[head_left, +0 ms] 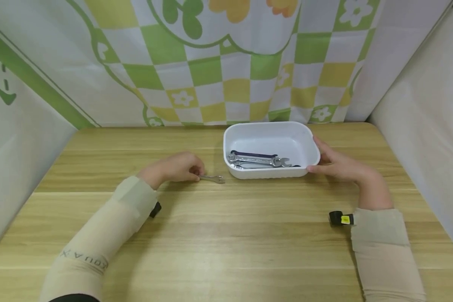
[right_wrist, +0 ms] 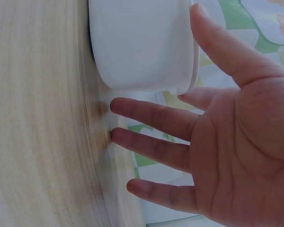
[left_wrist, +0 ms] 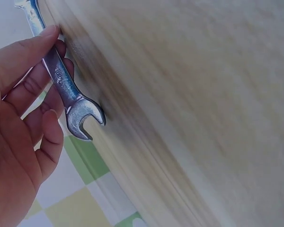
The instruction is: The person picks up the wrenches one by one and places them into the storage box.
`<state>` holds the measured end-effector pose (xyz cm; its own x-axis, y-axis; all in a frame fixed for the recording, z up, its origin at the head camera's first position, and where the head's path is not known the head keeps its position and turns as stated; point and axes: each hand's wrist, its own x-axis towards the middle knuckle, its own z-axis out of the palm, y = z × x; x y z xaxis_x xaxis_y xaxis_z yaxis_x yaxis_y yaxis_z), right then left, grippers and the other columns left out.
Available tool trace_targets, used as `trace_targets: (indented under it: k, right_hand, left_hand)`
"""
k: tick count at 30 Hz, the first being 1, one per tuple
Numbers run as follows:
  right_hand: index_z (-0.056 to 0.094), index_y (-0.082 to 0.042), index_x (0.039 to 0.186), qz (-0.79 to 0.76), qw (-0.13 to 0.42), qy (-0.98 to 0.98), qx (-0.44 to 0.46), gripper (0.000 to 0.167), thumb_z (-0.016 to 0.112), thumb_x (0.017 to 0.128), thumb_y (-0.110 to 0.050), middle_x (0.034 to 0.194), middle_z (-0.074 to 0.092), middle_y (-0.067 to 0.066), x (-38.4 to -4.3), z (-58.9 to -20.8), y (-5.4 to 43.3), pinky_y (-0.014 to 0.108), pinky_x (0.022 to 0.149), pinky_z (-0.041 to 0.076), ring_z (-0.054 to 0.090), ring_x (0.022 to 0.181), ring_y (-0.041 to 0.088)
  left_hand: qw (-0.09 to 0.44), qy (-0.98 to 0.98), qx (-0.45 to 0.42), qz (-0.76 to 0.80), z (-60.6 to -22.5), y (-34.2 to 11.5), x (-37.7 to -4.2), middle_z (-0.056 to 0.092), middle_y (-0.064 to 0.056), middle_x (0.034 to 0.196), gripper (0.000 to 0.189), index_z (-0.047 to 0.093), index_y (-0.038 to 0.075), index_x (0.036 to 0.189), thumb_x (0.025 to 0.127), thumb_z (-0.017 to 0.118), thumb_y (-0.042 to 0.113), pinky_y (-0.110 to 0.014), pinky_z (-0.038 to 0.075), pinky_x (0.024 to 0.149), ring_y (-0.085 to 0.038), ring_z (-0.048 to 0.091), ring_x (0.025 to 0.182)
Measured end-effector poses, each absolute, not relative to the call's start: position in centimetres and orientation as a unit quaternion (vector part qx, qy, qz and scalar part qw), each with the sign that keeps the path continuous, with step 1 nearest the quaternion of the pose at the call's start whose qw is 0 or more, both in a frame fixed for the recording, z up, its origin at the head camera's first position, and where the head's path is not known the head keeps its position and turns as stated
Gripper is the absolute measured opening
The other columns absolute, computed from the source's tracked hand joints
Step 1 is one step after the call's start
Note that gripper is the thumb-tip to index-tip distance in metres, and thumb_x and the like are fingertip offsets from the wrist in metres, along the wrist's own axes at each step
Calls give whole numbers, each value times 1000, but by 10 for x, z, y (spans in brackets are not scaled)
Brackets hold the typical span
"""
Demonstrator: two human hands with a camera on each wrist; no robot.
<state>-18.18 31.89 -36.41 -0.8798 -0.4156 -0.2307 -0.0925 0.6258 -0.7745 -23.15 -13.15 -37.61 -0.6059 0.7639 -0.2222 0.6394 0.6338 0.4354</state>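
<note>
My left hand (head_left: 177, 167) pinches a silver wrench (head_left: 213, 179) by its shank, between thumb and fingers. In the left wrist view the wrench (left_wrist: 64, 80) shows an open-ended jaw beyond the fingers, close to the tabletop. Just right of it stands a white plastic box (head_left: 273, 173). Inside lie several wrenches (head_left: 254, 159), silver ones and a dark one (head_left: 254, 154), bunched toward the front left. At the box's right end is my right hand (head_left: 343, 165), its thumb touching the rim. The right wrist view shows this hand's fingers (right_wrist: 154, 116) spread and mostly straight.
All of this is on a wooden table (head_left: 211, 235). A checked green, yellow and white cloth (head_left: 234, 88) hangs behind the table's back edge, near the box. Pale walls of cloth (head_left: 419, 126) rise at both sides.
</note>
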Motion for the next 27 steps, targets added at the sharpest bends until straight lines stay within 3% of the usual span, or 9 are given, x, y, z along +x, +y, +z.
trace_targets:
  k: [27]
  right_hand:
    - [-11, -18, 159, -400, 195, 884, -147, 100, 66, 96, -25, 166, -2, 21, -179, -360, 316, 66, 114, 22, 40, 138, 49]
  left_hand:
    - [181, 900, 355, 178, -377, -147, -232, 68, 2, 83, 4, 71, 10, 86, 88, 73, 9, -34, 50, 75, -13, 57, 76]
